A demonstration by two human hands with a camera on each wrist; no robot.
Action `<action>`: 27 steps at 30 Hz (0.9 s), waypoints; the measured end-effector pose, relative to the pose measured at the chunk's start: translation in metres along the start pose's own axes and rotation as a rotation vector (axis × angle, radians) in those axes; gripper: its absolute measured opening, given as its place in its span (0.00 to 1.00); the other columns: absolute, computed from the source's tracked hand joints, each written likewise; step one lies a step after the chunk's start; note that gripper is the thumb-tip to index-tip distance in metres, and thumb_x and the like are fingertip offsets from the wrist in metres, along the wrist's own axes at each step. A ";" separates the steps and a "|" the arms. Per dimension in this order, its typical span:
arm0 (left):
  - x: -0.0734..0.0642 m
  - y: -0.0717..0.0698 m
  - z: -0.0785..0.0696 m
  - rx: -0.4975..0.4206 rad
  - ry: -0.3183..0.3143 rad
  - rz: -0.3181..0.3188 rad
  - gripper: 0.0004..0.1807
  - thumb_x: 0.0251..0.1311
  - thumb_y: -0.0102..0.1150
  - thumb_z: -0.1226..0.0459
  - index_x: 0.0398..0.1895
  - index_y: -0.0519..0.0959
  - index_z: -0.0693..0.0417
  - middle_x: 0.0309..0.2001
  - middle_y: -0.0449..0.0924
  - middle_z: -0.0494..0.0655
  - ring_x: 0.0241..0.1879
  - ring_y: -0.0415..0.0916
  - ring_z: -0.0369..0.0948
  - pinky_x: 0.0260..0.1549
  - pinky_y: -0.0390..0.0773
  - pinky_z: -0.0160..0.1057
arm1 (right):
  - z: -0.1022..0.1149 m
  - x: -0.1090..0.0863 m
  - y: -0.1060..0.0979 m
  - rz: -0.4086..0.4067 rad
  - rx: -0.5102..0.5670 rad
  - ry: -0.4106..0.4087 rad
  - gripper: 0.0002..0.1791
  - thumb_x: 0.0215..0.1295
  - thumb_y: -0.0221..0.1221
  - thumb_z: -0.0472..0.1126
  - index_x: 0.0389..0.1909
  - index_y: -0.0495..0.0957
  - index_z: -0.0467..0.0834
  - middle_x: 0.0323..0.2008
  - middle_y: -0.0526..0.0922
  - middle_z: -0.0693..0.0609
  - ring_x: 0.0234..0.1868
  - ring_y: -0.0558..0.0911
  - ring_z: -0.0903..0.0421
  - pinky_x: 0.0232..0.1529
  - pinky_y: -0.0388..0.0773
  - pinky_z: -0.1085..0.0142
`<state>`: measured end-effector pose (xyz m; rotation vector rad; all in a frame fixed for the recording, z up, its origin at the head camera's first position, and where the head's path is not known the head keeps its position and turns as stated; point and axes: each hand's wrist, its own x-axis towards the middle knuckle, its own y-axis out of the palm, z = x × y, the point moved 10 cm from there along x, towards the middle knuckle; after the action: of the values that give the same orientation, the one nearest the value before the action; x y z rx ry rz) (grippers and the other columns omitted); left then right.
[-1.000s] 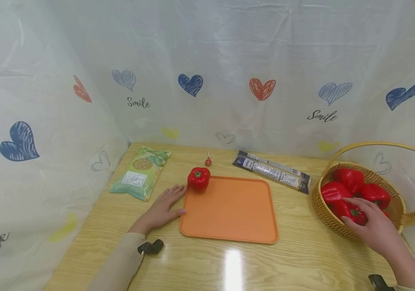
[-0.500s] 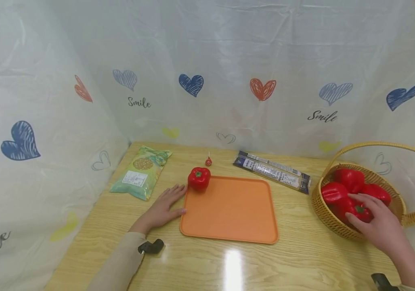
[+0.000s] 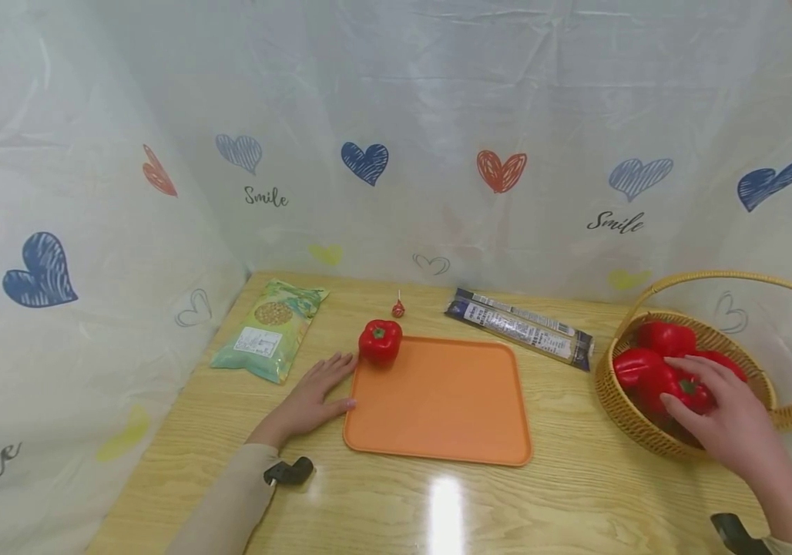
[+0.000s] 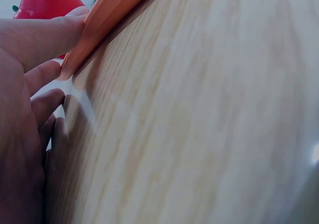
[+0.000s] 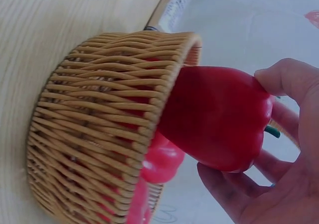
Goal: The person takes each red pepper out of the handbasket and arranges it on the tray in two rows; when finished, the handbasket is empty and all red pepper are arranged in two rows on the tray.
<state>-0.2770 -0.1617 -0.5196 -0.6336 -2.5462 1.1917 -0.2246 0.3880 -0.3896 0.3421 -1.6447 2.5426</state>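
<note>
My right hand point(image 3: 732, 408) grips a red bell pepper point(image 5: 219, 117) by its stem end, thumb on one side and fingers on the other. In the right wrist view that pepper stands partly above the rim of a wicker basket point(image 5: 94, 119). Several more red peppers point(image 3: 666, 344) lie inside the basket. At the left, my left hand point(image 3: 309, 397) lies with fingers spread, fingertips and thumb at the left edge of an orange tray point(image 3: 437, 401). One red bell pepper point(image 3: 380, 341) sits upright on the tray's far left corner.
A green bag of grain point(image 3: 271, 331) lies at the table's back left. Behind the tray are a wrapped lollipop point(image 3: 397, 308) and a long flat package point(image 3: 521, 327). The basket's tall handle point(image 3: 715, 275) arches over it. A printed sheet point(image 3: 431, 116) hangs behind the table.
My right hand has risen slightly and shifted right, lifting the gripped bell pepper a little within the basket. My left hand and the tray have stayed in place.
</note>
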 end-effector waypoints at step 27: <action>0.000 -0.002 -0.002 -0.002 -0.001 -0.001 0.42 0.68 0.61 0.47 0.80 0.58 0.52 0.80 0.54 0.50 0.80 0.42 0.51 0.78 0.39 0.55 | 0.040 0.014 -0.013 -0.002 0.055 -0.031 0.33 0.61 0.71 0.40 0.66 0.73 0.39 0.64 0.68 0.27 0.54 0.69 0.26 0.29 0.85 0.57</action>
<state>-0.2763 -0.1613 -0.5170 -0.6326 -2.5483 1.1899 -0.2300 0.3567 -0.3592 0.3898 -1.5857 2.5980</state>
